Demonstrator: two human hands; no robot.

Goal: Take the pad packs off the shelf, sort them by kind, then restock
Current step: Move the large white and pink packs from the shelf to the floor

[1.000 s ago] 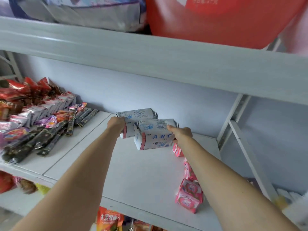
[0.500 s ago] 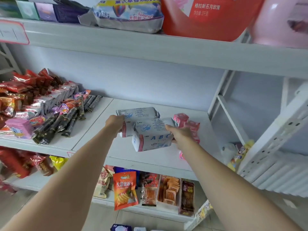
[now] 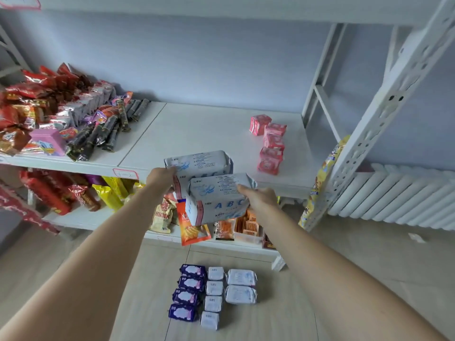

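Note:
My left hand (image 3: 161,177) grips a white-and-blue ABC pad pack (image 3: 202,162) by its left end. My right hand (image 3: 258,196) grips a second, identical ABC pack (image 3: 216,193) by its right end, nearer me and lower. Both packs hang in the air in front of the white shelf (image 3: 197,129). Several small pink pad packs (image 3: 270,146) stand in a line at the shelf's right side. On the floor below lie sorted rows: purple packs (image 3: 188,291), small white packs (image 3: 213,296) and two larger white packs (image 3: 240,286).
Snack packets and dark bars (image 3: 61,114) are piled on the shelf's left half, next to a pink box (image 3: 48,141). More snacks fill the lower shelf (image 3: 172,217). A perforated white upright (image 3: 384,112) and a white radiator (image 3: 398,195) stand at the right.
Both hands have drawn the two ABC packs off the shelf towards me. The view has tilted down, bringing the rows of packs on the floor into sight.

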